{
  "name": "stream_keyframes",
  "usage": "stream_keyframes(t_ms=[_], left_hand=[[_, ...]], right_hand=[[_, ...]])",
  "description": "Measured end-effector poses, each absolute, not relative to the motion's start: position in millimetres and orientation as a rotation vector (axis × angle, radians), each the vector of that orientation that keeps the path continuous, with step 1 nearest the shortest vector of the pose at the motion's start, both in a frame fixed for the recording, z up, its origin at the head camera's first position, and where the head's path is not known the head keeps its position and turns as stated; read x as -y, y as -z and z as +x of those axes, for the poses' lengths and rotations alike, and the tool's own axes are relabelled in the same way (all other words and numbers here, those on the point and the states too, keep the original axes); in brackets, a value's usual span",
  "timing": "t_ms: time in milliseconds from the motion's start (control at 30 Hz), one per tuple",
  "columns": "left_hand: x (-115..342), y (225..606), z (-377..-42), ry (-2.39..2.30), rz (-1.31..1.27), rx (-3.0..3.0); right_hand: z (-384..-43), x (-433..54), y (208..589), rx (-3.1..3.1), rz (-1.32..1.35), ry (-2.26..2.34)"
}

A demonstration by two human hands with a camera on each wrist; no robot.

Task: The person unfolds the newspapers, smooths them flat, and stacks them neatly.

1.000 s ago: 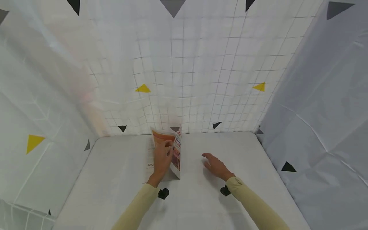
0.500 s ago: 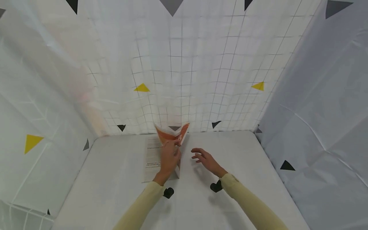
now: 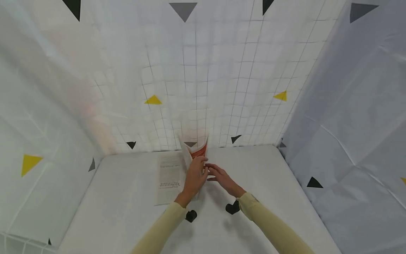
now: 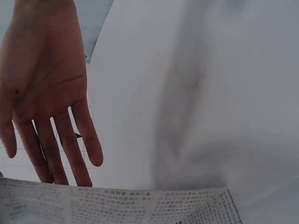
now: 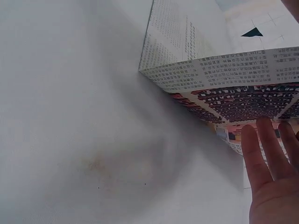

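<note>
Newspaper, page raised | left hand: fingers extended, at page | right hand: fingers slightly spread, beside it

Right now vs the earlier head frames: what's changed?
The left hand has moved right along with the newspaper's raised pages, uncovering more of the flat page. The right hand has moved left, its fingertips now close to the left hand's. Whether the left hand's grip changed is unclear. Unchanged: flat page lying on the tabletop.
</note>
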State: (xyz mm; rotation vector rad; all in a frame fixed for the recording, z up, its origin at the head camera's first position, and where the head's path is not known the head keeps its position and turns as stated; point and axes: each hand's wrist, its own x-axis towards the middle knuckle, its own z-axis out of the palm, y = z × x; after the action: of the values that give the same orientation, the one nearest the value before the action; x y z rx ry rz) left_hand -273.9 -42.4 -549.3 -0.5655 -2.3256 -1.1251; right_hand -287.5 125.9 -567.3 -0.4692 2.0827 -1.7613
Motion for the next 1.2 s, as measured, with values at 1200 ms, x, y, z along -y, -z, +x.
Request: stream_keyframes(t_ms=[1200], left_hand=[[47, 587, -248, 1.268, -0.726, 2.643]], right_hand=[[-288, -142, 581, -2.113, -0.267, 1.757]])
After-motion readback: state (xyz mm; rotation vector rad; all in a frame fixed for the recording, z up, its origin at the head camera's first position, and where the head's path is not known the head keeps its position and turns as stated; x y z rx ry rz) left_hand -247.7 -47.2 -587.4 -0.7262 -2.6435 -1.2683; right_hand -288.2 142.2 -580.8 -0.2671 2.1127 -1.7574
